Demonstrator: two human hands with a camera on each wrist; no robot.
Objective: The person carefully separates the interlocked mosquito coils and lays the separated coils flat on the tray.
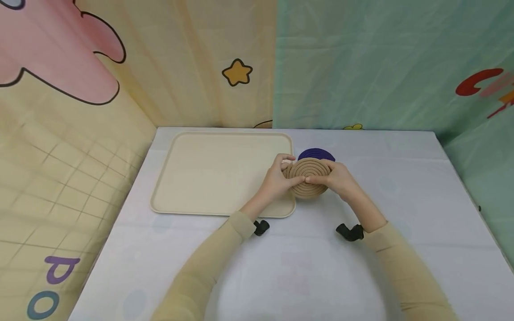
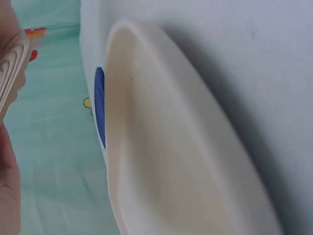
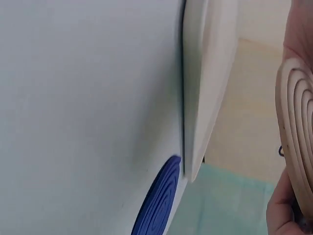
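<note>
A round tan coaster with concentric ridges is held up between both hands, tilted so its ringed face shows in the head view. On its left side the left hand grips it, thumb across the face. From the right, the right hand pinches it, the two thumb tips nearly meeting near the middle. Behind it a similar dark blue coaster lies on the table, partly hidden by the tan one. The right wrist view shows the blue coaster lying flat beside the tray's edge.
A cream rectangular tray lies to the left, its right edge under the left hand. White cloth covers the table. Printed curtains hang behind and at the sides. A black device sits at the right wrist, another at the left.
</note>
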